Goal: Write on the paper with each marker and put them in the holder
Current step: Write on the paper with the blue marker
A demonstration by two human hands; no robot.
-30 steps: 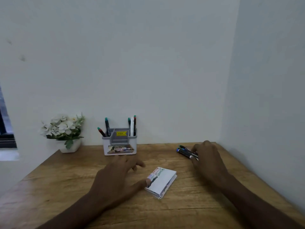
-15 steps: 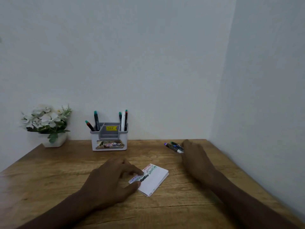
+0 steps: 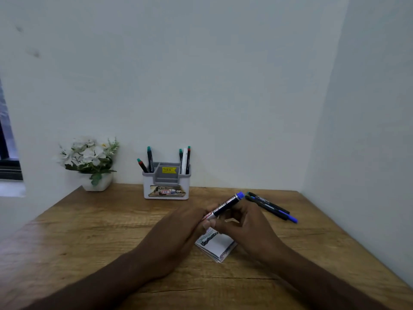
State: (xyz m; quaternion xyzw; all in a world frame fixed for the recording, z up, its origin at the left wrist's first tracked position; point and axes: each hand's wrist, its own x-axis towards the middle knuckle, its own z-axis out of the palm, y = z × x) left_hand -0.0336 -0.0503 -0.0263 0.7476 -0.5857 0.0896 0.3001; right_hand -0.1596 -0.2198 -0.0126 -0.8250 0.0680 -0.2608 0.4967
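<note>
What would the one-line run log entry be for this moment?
both hands hold blue-capped marker above paper | cap on | loose markers on table right | five in holder

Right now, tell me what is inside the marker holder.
The marker holder has two markers standing in its left compartment and three in its right, one of them white. The middle compartment shows only a yellow sticker; the compartment floors are hidden.
</note>
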